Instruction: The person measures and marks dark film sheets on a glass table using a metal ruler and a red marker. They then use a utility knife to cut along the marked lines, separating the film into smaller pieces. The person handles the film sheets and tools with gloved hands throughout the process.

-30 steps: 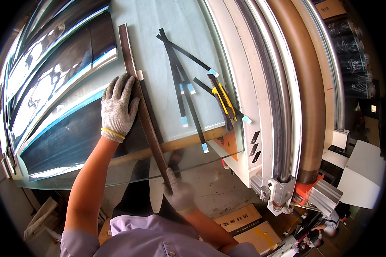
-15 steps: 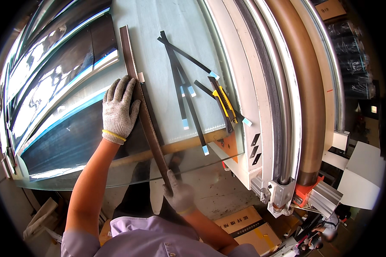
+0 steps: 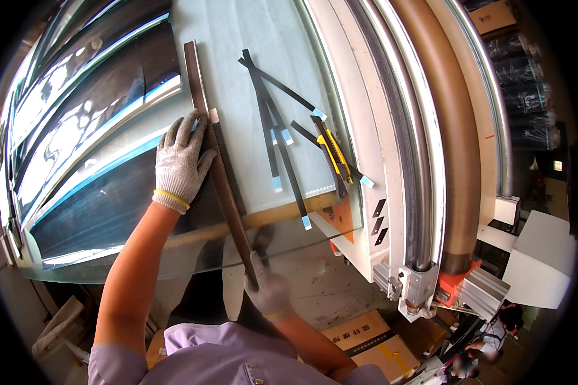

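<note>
A long brown straightedge (image 3: 219, 168) lies lengthwise on the glass tabletop, its near end jutting past the table's front edge. My left hand (image 3: 181, 160), in a grey knit glove, rests flat with fingers stretched out, fingertips and thumb touching the straightedge's left side. Around the near end my right hand (image 3: 268, 292), gloved too, is closed. A dark film sheet (image 3: 103, 212) with a blue edge lies beneath and left of my left hand. A black strip shows along the straightedge's right side, with a pale tab (image 3: 214, 115) near my left fingertips.
Several black strips (image 3: 268, 128) with pale blue tabs lie to the right. A yellow-and-black utility knife (image 3: 332, 154) rests over one of them. Beyond the glass edge stands a machine with a long brown roller (image 3: 459, 141). Cardboard boxes (image 3: 372, 346) sit below the table.
The whole view has shifted slightly. Both hands keep nearly the same places on the straightedge, and the left fingers are slightly shifted at its edge.
</note>
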Demonstrator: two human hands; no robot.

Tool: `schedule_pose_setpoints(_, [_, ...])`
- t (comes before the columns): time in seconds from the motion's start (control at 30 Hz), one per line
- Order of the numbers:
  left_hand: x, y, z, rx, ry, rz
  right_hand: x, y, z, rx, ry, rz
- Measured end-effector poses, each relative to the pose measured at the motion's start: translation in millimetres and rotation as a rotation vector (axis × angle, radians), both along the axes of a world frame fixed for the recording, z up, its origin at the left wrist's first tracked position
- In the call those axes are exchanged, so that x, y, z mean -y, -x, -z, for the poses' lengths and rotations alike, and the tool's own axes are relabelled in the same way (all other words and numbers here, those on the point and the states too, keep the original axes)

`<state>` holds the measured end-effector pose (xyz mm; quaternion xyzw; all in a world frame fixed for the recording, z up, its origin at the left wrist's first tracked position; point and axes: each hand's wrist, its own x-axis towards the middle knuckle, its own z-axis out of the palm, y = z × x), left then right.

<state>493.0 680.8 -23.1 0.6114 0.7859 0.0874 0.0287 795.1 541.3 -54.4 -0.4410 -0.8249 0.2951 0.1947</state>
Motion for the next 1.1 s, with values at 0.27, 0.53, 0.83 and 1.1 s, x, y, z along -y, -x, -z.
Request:
schedule_pose_setpoints(0.27, [-21, -12, -45, -0.068, 0.534, 0.049, 2, 2, 17, -0.039, -0.071, 0.026])
schedule_pose_setpoints(0.53, [-6, -36, -45, -0.009, 0.528, -0.051, 0, 3, 6, 0.016, -0.128, 0.037])
schedule_pose_setpoints(0.83, [-7, -45, -56, -0.015, 0.741, -0.011, 2, 3, 13, -0.005, -0.155, 0.026])
schedule_pose_setpoints(1.1, [-2, -42, -59, 0.017, 0.71, -0.049, -81, 0, -51, 0.128, -0.279, 0.183])
